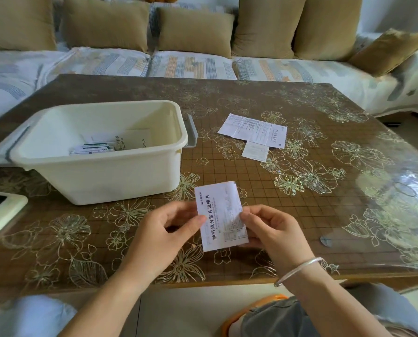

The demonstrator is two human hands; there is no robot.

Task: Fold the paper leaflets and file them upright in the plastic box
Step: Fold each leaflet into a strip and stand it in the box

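A folded white leaflet [220,216] with printed Chinese text is held above the table's near edge. My left hand [163,235] pinches its left side with thumb on top. My right hand [272,233] pinches its right side. The cream plastic box [105,177] stands to the left, just beyond my hands, with several folded leaflets [93,148] and a larger white booklet [136,139] inside. Two unfolded leaflets [254,130] lie flat on the table to the right of the box, and a smaller folded sheet [255,152] overlaps their near edge.
A phone in a pale case [1,215] lies at the table's left edge. The brown table [324,215] has a glossy flowered cover. A sofa with tan cushions [195,30] runs behind it. My knees are below the near edge.
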